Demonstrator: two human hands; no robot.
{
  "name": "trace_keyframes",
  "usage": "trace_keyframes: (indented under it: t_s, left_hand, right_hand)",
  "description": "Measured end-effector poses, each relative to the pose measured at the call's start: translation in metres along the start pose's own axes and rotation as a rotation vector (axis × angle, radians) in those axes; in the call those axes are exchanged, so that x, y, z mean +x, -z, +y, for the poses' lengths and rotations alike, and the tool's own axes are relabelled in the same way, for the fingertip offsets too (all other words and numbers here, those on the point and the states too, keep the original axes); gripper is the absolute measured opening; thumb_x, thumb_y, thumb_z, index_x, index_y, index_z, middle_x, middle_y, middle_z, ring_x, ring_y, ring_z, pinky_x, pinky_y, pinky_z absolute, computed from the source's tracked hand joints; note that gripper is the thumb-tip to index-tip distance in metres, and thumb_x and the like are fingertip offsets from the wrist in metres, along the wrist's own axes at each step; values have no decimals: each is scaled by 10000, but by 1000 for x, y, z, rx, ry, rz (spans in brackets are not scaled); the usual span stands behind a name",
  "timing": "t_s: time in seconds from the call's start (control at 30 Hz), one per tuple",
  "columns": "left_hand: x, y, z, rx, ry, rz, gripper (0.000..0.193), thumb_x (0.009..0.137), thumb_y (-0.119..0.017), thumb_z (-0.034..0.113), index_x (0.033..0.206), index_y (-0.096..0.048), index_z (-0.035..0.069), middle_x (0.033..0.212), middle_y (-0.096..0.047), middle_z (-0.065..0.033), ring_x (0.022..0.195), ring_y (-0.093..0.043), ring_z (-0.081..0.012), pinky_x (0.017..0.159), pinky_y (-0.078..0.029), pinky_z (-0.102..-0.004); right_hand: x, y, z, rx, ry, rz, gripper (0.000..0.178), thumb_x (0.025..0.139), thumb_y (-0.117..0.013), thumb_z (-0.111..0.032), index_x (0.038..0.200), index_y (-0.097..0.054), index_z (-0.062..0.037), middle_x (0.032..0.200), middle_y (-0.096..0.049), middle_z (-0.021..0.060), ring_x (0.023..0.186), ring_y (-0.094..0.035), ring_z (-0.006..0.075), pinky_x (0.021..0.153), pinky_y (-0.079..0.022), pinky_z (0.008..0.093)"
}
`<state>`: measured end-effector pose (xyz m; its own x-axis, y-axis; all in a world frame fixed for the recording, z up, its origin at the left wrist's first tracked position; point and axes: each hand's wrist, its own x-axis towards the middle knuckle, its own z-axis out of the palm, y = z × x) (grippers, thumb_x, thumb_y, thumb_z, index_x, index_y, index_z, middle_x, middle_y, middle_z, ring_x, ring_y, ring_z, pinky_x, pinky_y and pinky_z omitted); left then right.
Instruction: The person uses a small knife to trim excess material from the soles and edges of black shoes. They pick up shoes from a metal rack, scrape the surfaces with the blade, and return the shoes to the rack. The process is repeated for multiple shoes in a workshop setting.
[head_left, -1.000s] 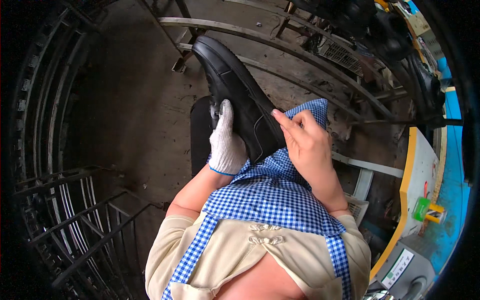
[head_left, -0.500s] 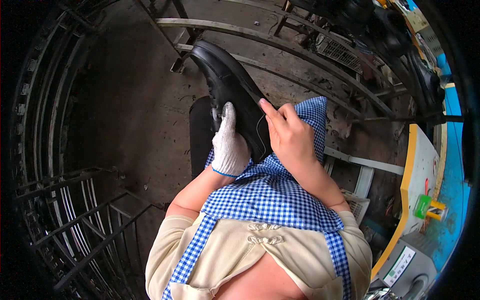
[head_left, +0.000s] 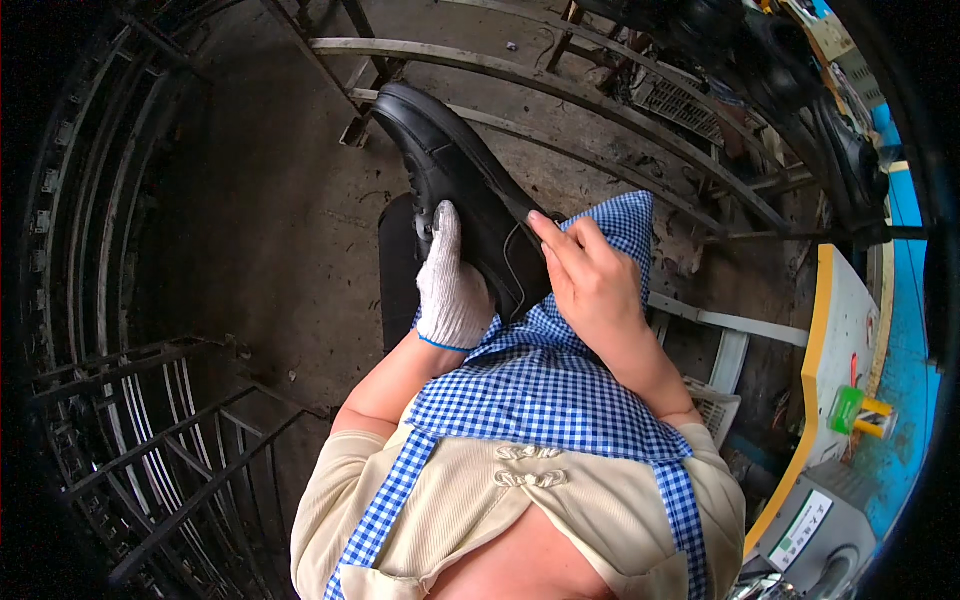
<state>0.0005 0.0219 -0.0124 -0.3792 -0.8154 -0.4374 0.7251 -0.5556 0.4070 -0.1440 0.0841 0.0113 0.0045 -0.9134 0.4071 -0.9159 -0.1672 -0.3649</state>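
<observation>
A black lace-up shoe (head_left: pixel 465 190) lies slanted over my lap, toe pointing away to the upper left and heel toward my apron. Its thick black sole faces right. My left hand (head_left: pixel 453 290), in a white knit glove with a blue cuff edge, is closed around the shoe's upper, thumb over the lacing side. My bare right hand (head_left: pixel 595 275) is at the right side of the shoe, fingers curled, with the index fingertip against the edge between upper and sole. What those fingers hold, if anything, is hidden.
Dark metal rack rails (head_left: pixel 560 85) cross ahead of me, and more racks (head_left: pixel 190 450) stand at left. To the right are a yellow-edged white panel (head_left: pixel 815 340), a blue bench (head_left: pixel 905 400) with a green-and-yellow can (head_left: pixel 860 412), and a grey machine (head_left: pixel 820 530). Black shoes (head_left: pixel 850 160) sit upper right.
The shoe and my left hand have shifted slightly left. My right hand has slid a little right and down along the sole edge, toward the heel.
</observation>
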Motion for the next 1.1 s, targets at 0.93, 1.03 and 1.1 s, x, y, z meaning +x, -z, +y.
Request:
trace_keyframes:
  t_s: [0.93,1.03,1.1]
  left_hand:
    - [-3,7,0,-89,210,-181,642,968,-445,530,1362,-469,24,1326,-557,-181,1191,-564,-316,1066,-418,-445]
    - [-3,8,0,-74,216,-219,661,961,-446,546,1358,-472,18,1317,-563,-186,1185,-570,-319,1064,-420,-446]
    - [-5,5,3,-109,250,-237,661,960,-445,548,1356,-475,19,1315,-564,-187,1185,-568,-318,1062,-421,-443]
  right_hand:
    - [-7,3,24,608,-252,-10,259,955,-565,-101,1203,-523,-38,969,-671,137,786,-678,255,691,-534,312]
    - [-16,-6,28,767,-277,35,268,949,-565,-76,1211,-521,-39,975,-673,133,773,-672,239,692,-530,307]
    - [-16,-4,26,848,-288,45,278,942,-567,-60,1218,-538,-38,981,-674,131,768,-669,228,690,-525,300]
